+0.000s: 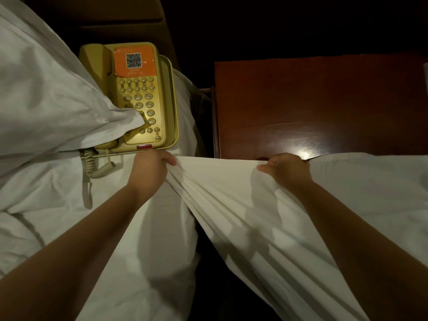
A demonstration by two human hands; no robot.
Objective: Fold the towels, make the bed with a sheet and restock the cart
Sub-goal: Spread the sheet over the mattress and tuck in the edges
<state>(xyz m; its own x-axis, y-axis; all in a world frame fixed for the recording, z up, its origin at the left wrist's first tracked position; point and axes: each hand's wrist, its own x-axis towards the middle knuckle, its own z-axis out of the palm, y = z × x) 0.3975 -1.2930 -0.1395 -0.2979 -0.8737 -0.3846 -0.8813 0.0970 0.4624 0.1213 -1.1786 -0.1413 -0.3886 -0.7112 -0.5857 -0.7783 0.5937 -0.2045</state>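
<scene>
A white sheet (234, 205) stretches between both hands, with long folds running down toward me. My left hand (150, 167) grips a bunched corner of its top edge, just below a phone. My right hand (287, 170) pinches the same edge farther right, against the foot of a dark wooden headboard (324, 103). To the right of that hand the sheet lies flat over the bed (375, 186).
A yellow desk phone (139, 98) with an orange label lies on white bedding (69, 205) at the left, its coiled cord hanging below. A white pillow (44, 89) overlaps the phone's left side. A dark gap (208, 274) separates the two beds.
</scene>
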